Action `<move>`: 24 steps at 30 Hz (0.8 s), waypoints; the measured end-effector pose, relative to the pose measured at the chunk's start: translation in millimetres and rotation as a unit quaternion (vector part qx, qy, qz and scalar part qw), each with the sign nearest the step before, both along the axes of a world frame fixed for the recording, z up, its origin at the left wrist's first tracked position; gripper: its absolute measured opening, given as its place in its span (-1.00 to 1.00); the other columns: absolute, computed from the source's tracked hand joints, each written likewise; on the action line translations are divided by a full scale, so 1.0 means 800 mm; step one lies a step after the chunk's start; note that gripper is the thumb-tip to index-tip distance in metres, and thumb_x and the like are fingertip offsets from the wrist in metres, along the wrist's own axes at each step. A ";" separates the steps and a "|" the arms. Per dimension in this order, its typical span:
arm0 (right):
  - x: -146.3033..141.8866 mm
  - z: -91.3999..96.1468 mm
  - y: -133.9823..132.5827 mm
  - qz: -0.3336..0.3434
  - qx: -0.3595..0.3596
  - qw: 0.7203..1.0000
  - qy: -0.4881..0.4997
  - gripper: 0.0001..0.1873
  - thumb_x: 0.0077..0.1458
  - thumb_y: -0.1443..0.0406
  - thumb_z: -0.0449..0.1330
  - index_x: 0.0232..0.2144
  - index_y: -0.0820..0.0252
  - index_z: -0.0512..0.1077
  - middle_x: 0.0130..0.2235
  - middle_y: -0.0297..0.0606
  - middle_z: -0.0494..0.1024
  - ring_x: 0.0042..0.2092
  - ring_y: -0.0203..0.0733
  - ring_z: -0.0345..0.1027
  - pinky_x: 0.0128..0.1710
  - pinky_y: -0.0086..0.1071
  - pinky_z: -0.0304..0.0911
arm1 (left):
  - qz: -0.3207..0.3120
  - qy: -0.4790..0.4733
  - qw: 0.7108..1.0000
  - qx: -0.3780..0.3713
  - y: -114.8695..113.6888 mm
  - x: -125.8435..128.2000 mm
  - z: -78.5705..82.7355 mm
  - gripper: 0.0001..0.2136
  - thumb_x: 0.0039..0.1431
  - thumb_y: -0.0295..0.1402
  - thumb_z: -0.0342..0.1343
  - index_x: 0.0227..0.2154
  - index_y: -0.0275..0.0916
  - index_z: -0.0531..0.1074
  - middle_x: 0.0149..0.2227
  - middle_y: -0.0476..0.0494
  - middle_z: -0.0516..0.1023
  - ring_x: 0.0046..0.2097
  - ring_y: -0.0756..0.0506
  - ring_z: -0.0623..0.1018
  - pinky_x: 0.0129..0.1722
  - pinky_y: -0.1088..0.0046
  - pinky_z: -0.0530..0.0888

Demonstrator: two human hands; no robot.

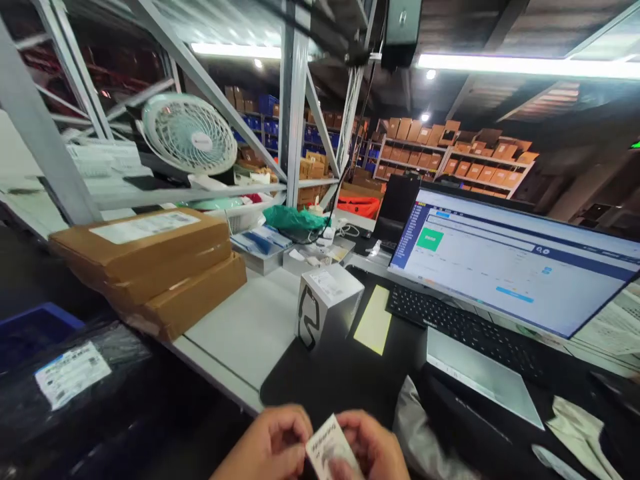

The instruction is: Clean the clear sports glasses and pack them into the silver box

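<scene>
At the bottom centre, in front of the desk edge, both hands meet at a small white printed label [333, 445]. My right hand [377, 443] is closed around it, the thumb lying across its face. My left hand [280, 440] is closed too, its fingertips pinched at the label's left edge. Dark print runs along the top of the label; most of it is too small to read. A white box [327, 303] with a black looped outline on its side stands on the black desk mat [300, 383], beyond the hands.
A yellow paper slip [374, 320] lies between the box and a black keyboard [460, 327], below a lit monitor [515, 257]. Brown cartons [165, 267] are stacked at the left, near a black wrapped parcel [75, 380]. Grey plastic [417, 420] lies right of my hands.
</scene>
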State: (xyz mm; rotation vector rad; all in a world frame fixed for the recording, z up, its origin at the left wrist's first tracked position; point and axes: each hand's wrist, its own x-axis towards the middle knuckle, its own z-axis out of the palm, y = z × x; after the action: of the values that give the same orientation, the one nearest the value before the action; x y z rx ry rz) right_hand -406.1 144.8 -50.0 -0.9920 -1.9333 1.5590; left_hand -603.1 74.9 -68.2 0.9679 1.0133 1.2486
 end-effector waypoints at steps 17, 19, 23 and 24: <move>0.028 0.057 0.010 -0.046 -0.024 0.999 0.015 -0.59 0.07 0.34 0.26 0.01 0.15 0.38 -0.28 -0.27 0.55 -0.35 -0.25 0.50 -0.41 -0.43 0.40 | -0.120 -0.038 0.991 0.045 0.055 0.004 0.043 -0.79 0.04 -0.29 0.35 -0.49 -0.35 0.52 -0.39 -0.07 0.48 -0.50 0.09 0.45 -0.52 0.60 0.40; 0.031 0.061 0.012 -0.033 0.072 0.997 -0.007 -0.48 0.08 0.38 0.26 0.10 0.07 0.33 -0.14 -0.21 0.53 -0.28 -0.24 0.51 -0.35 -0.40 0.45 | -0.126 -0.036 0.991 0.034 0.059 0.006 0.043 -0.79 0.02 -0.29 0.35 -0.50 -0.34 0.51 -0.42 -0.04 0.46 -0.51 0.10 0.42 -0.52 0.62 0.36; 0.035 0.073 0.016 -0.008 0.328 0.944 -0.022 -0.55 0.11 0.43 0.29 0.04 -0.01 0.44 0.12 -0.11 0.38 0.04 -0.11 0.45 -0.08 -0.27 0.48 | -0.167 -0.079 0.982 -0.030 0.066 0.016 0.040 -0.74 -0.05 -0.22 0.36 -0.48 -0.32 0.50 -0.46 -0.04 0.49 -0.53 0.09 0.40 -0.55 0.60 0.31; 0.035 0.075 0.017 -0.002 0.371 0.928 -0.018 -0.62 0.13 0.45 0.27 -0.02 0.01 0.49 0.12 -0.11 0.38 0.05 -0.12 0.44 -0.06 -0.28 0.48 | -0.178 -0.088 0.979 -0.047 0.067 0.019 0.039 -0.74 -0.07 -0.22 0.36 -0.47 -0.32 0.49 -0.47 -0.04 0.51 -0.53 0.08 0.40 -0.54 0.59 0.31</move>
State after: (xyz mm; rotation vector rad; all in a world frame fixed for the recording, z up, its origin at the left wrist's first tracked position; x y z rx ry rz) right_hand -378.0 158.8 10.0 -0.6798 -2.2603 0.6740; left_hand -587.8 128.8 -36.7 0.9024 0.7172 0.9607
